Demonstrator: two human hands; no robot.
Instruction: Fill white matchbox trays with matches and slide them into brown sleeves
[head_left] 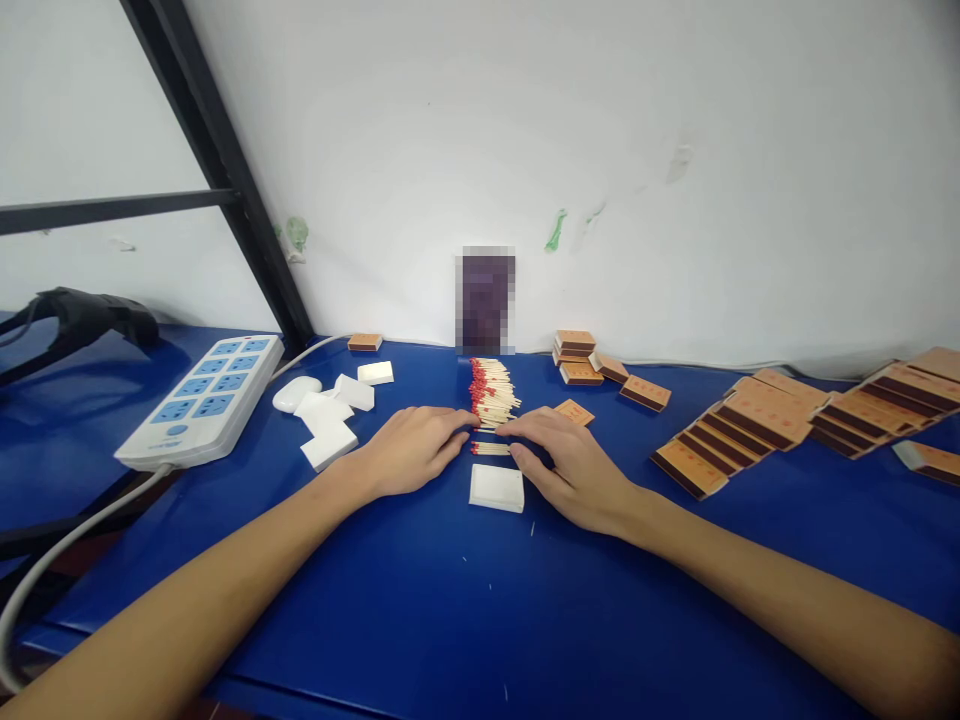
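Note:
A pile of red-tipped matches (491,385) lies on the blue table, heads to the left. Below it is a small separate row of matches (492,449). My left hand (416,447) rests at the head side, its index fingertip touching the lowest matches of the pile and its thumb apart. From the stick-end side my right hand (570,468) reaches in, index fingertip at those same matches and thumb beside the small row's ends. Both hands have their fingers apart, with nothing gripped that I can see. A white matchbox tray (496,487) sits just below the small row.
White trays (330,442) and a white mouse (296,393) lie left, beside a power strip (202,400). Matchboxes (574,345) are stacked near the wall. Overlapping matchbox sleeves (772,410) spread at right. A flat orange card (575,412) lies behind my right hand.

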